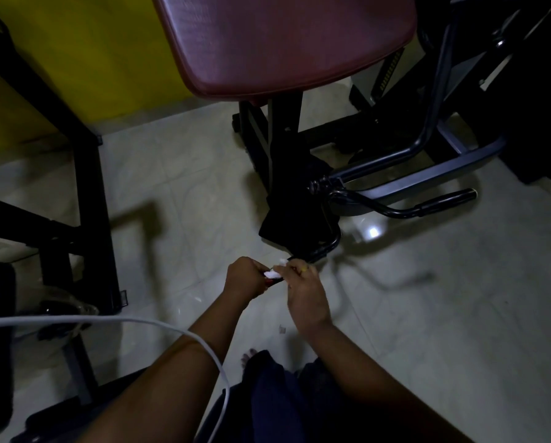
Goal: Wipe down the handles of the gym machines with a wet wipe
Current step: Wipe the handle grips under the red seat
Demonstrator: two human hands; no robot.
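A low black bent handle bar (323, 247) sticks out from the base of a gym machine under a maroon padded seat (283, 43). My left hand (243, 278) grips the near end of that handle, fingers curled around it. My right hand (306, 295) pinches a crumpled white wet wipe (274, 272) against the handle, right beside my left hand. A second black handle with a foam grip (445, 199) juts out to the right, untouched.
Black machine frames stand at the left (88, 187) and upper right (434, 100). A white cable (172, 327) loops across my left forearm. The floor is pale glossy tile (427, 314). A yellow wall (76, 59) is at the back left. My foot and dark trousers show at bottom centre.
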